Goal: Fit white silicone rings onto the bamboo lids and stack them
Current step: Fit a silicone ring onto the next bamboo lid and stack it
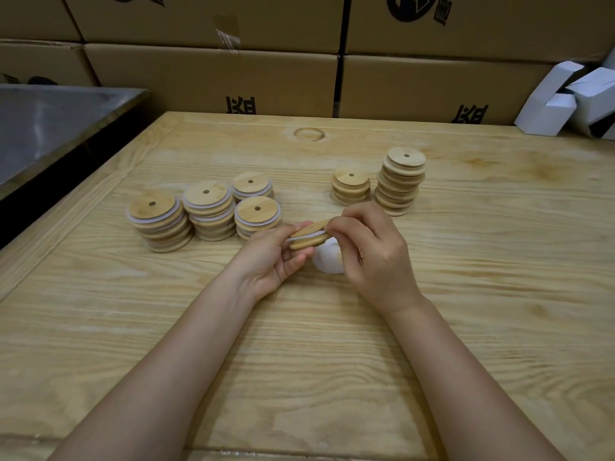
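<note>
the left hand (269,257) curls round a round bamboo lid (311,241), tilted above the pale wooden table (466,294). the right hand (369,247) pinches the thin white silicone ring (305,235) at that lid's edge. just under the lid lies a heap of white rings (327,259); left of it stand four ringed stacks (206,211), right of it two bare stacks (399,181).

Table (466,294) is pale matt wood with strong grain. The bamboo lid (307,242) at centre, ringed stacks (208,211) at 9 o'clock and bare stacks (399,181) at 1 o'clock are smooth light matt bamboo, and the rings (132,218) are white matt silicone. Boxes (213,78) at 12 o'clock are brown matt cardboard with a glossy clear tape strip (228,36); the slab (50,128) at 10 o'clock is dull brushed metal, and the cartons (545,111) at 2 o'clock are white matt paperboard.
</note>
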The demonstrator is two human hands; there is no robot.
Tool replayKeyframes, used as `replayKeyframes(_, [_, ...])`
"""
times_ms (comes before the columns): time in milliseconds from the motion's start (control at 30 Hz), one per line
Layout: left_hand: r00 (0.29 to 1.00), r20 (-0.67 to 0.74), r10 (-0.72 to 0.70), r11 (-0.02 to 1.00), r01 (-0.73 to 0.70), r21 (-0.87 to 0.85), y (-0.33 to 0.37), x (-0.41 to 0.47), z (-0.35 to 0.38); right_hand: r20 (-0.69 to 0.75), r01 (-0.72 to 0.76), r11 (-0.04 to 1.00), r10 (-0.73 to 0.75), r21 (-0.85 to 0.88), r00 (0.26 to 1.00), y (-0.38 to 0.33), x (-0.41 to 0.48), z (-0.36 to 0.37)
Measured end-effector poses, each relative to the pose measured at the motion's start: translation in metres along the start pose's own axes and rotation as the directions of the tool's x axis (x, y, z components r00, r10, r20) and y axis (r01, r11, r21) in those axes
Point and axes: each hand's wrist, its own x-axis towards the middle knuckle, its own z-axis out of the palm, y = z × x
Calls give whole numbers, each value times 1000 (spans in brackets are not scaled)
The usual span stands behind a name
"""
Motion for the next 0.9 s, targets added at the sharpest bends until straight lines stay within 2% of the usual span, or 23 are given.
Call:
replayKeyframes(233, [1000,7,6,1000,-6,-10,0,-1,1,11,-14,1000,14,-5,1000,1,-1,-1])
replayKeyframes(467, [991,43,127,989,-130,77,-6,1,1,3,-42,999,42,-28,999,16,-5,-5])
replayKeyframes(567, [977,90,196,977,-202,67,-9,0,2,2,-187,978,188,91,982,15,-7,-5])
replayKeyframes(700, [939,145,310,937,-328,120,-15,-3,6,47,-435,862,439,260,897,14,-5,-3])
replayKeyframes(800, [905,136,402,886,-422,192,-16,-5,6,105,-536,773,535,339,838,14,-4,-1])
replayKeyframes(900, [857,129,500,813,-515,270,-17,-5,5,222,-648,614,626,451,748,11,-3,2])
